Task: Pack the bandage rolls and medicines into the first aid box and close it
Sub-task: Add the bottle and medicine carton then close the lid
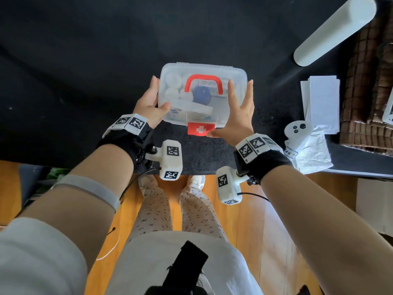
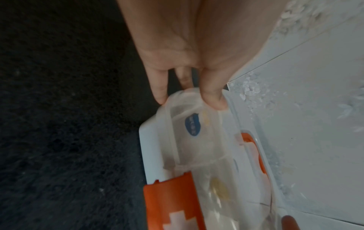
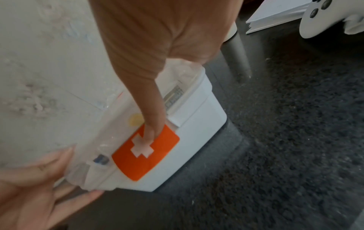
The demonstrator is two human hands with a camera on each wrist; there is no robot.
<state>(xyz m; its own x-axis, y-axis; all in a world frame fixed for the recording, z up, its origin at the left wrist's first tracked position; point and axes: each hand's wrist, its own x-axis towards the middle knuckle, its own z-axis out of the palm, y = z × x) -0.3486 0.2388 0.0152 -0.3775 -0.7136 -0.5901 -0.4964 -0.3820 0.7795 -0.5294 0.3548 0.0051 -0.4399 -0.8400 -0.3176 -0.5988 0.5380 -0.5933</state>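
The first aid box (image 1: pixel 204 68), white with a clear lid and a red handle (image 1: pixel 203 80), stands on the black table with its lid down. White bandage rolls (image 1: pixel 173 80), a blue item (image 1: pixel 203 94) and a medicine pack (image 1: pixel 209 84) show through the lid. My left hand (image 1: pixel 150 99) lies along the box's left side with straight fingers, thumb on the lid's near corner (image 2: pixel 214 99). My right hand (image 1: pixel 240 116) rests flat on the lid's right part. Its thumb (image 3: pixel 151 124) presses the red latch (image 3: pixel 145 155) with the white cross on the front wall.
To the right lie a stack of white papers (image 1: pixel 323 101), a white controller (image 1: pixel 297 128) on a paper towel (image 1: pixel 314 154), a brown woven mat (image 1: pixel 368 92) and a long white cylinder (image 1: pixel 333 30). The table's front edge (image 1: pixel 202 172) runs just below my wrists.
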